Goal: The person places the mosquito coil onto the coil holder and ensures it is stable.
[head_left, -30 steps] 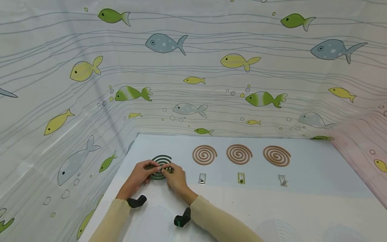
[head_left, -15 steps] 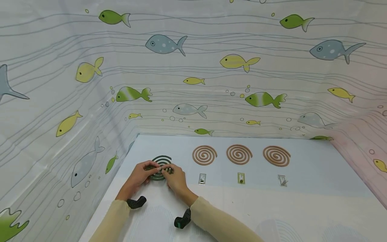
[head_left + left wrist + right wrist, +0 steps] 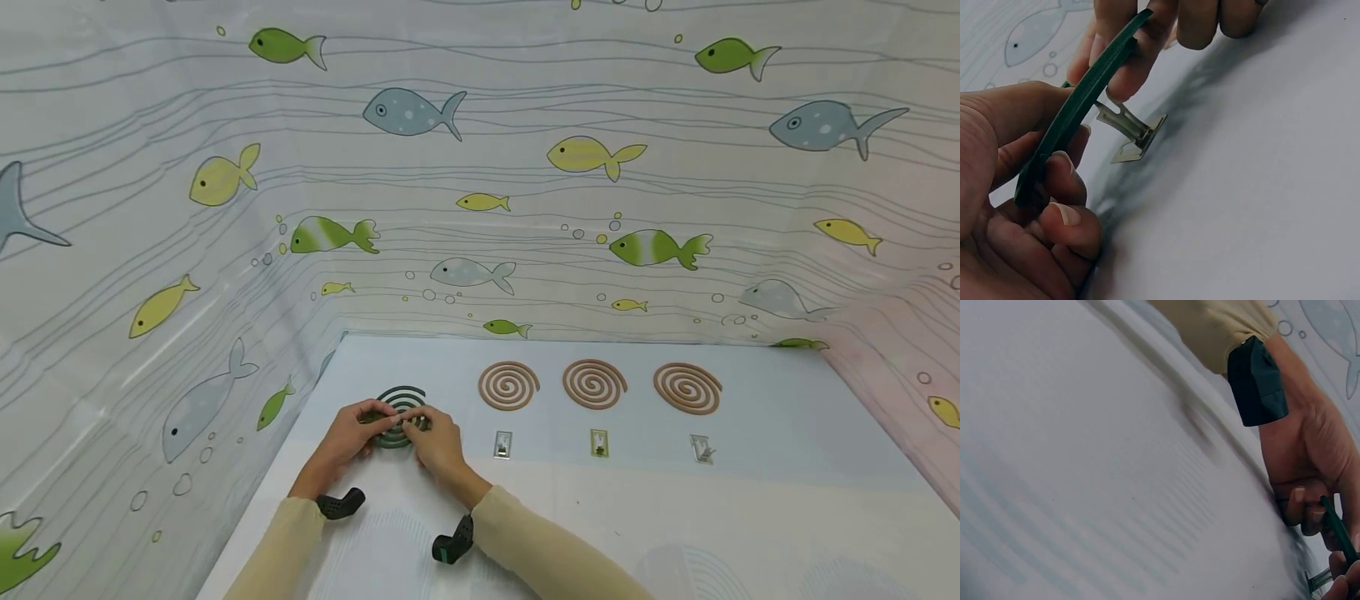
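A dark green mosquito coil (image 3: pixel 1075 115) is held tilted off the table by both hands, seen edge-on in the left wrist view. My left hand (image 3: pixel 347 437) grips its left side, with thumb above and curled fingers beneath. From the right, my right hand (image 3: pixel 441 446) holds the other side, and the two thumbs nearly meet at the coil's middle. Below the coil hangs a small metal stand (image 3: pixel 1127 128) with a forked upright and flat base, its top close to the right fingers. In the right wrist view only a short length of green coil (image 3: pixel 1339 530) shows between the hands.
Three brown coils (image 3: pixel 508 385) lie in a row at the back of the white table (image 3: pixel 787 417). In front of them lie three small flat metal stands (image 3: pixel 598 442). A fish-patterned sheet (image 3: pixel 525 242) rises behind the table and along both sides.
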A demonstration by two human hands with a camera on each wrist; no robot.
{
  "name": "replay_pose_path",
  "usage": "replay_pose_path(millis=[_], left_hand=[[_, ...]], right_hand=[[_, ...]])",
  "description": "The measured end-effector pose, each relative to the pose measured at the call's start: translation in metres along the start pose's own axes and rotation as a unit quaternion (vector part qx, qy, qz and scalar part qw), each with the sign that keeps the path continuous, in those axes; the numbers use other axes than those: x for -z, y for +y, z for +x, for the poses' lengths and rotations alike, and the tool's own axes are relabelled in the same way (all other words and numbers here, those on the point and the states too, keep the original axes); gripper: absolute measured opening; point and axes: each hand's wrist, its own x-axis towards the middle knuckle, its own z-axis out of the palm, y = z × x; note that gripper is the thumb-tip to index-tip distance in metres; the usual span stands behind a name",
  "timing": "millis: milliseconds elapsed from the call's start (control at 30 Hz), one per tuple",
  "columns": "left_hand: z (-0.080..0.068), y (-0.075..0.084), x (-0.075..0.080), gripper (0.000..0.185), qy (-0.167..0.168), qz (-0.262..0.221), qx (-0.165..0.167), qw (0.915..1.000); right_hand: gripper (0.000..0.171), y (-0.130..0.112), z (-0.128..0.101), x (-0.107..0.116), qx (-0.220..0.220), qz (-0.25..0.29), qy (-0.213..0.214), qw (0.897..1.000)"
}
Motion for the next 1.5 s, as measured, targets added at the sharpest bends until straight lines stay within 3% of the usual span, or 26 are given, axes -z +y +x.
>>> replay_pose_path(millis=[667,1100,1500], left_hand=[[-0.0007,-0.0002,0.0014,0.028,0.003,0.000,0.001,1.0000],[0.0044,-0.0011,-0.0002,0.031,0.003,-0.003,0.003,1.0000],[0.0028,0.0006,-0.0019,0.032,0.003,-0.002,0.007,1.0000]], right_hand=[[0.010,-0.0019,0.0008,-0.0015,-0.008,-0.010,-0.001,1.000],[0.010,-0.0022,0.0027,-0.0003,0.010,-0.014,0.004,1.000],[0.011,-0.0040,0.0010,0.0011,-0.005,0.001,0.003,1.000]])
